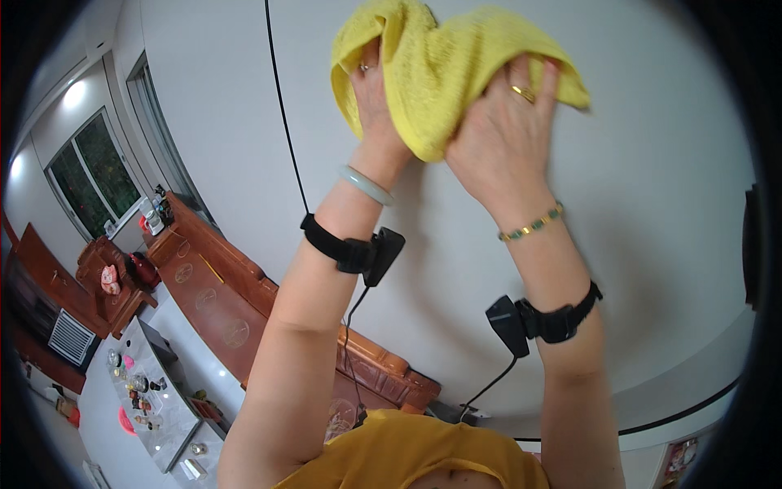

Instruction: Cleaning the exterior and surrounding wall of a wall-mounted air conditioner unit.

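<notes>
Both my arms reach up in front of a pale, smooth wall (641, 202). A yellow terry towel (421, 85) is bunched between my hands at the top of the view. My left hand (372, 98) grips its left end, with the fingers partly hidden under a fold. Gripping the right end is my right hand (507, 128), some of whose fingers disappear behind the cloth. The towel's lower middle hangs in a loop between the wrists. Whether the cloth touches the wall cannot be made out.
Below left stands a long carved wooden bench (214, 293), its back along the wall. A marble-topped table (165, 422) holds several small items. Black cables run from the wrist devices (382, 257). A wooden armchair (110, 287) stands farther off near a window (95, 171).
</notes>
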Tool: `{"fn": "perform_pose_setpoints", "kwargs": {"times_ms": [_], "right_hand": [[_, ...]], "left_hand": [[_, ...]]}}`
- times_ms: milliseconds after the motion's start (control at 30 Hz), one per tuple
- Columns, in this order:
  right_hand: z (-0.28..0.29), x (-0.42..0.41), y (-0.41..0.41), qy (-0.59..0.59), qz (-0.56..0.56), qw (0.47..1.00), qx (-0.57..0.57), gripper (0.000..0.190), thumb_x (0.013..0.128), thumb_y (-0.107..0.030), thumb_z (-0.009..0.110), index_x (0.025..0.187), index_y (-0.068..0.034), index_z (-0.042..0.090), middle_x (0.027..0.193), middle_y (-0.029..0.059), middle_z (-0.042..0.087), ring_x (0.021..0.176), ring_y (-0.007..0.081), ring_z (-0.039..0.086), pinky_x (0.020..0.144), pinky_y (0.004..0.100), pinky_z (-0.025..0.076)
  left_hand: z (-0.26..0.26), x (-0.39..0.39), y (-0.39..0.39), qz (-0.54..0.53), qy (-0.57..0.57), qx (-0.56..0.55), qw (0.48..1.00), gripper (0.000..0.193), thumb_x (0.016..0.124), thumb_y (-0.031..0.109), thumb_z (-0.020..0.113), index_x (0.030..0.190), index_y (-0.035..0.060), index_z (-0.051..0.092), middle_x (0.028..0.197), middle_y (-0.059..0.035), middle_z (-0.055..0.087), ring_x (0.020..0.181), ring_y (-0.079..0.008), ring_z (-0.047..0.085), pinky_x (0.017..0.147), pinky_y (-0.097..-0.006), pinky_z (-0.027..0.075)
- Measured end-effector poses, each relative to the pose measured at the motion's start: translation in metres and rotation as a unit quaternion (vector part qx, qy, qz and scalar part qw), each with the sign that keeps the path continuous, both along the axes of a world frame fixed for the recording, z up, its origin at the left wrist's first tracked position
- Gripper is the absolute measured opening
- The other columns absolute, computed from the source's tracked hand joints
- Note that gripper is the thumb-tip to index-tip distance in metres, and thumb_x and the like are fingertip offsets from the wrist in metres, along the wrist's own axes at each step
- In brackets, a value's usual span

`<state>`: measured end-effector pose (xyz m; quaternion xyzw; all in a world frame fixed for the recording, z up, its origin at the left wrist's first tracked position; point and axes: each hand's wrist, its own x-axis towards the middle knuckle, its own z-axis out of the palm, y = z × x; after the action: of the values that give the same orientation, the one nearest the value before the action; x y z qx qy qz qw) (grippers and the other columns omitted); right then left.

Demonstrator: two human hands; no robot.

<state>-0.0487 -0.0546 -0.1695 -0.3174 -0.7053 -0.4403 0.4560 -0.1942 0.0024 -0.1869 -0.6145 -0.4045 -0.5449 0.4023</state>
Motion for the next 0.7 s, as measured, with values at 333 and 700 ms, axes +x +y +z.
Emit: {"fn": "perform_pose_setpoints", "kwargs": {"times_ms": [333,700], "right_hand": [[-0.106,-0.006,-0.001,-0.203,-0.006,0.971,-0.128,0.030,0.084,-0.021,0.053,0.105,-0.007,0.069,0.112,0.0070,0.063,0.120,0.0234,0.046,0.107,0.0432,0.026],[-0.089,0.082,-0.031,-0.038,-0.051,0.993,-0.096,0.041,0.079,-0.027,0.065,0.111,-0.002,0.064,0.105,0.0154,0.061,0.108,0.0352,0.050,0.097,0.0597,0.030]], "left_hand": [[-0.195,-0.001,0.012,-0.397,-0.363,-0.137,0.832,0.059,0.093,0.051,0.047,0.136,0.0108,0.045,0.138,-0.0114,0.047,0.129,-0.0314,0.041,0.110,-0.0464,0.028],[-0.074,0.046,-0.031,-0.070,0.070,-0.065,0.993,0.057,0.079,0.046,0.061,0.123,0.0108,0.058,0.130,-0.0152,0.051,0.121,-0.0311,0.046,0.099,-0.0543,0.030]]}}
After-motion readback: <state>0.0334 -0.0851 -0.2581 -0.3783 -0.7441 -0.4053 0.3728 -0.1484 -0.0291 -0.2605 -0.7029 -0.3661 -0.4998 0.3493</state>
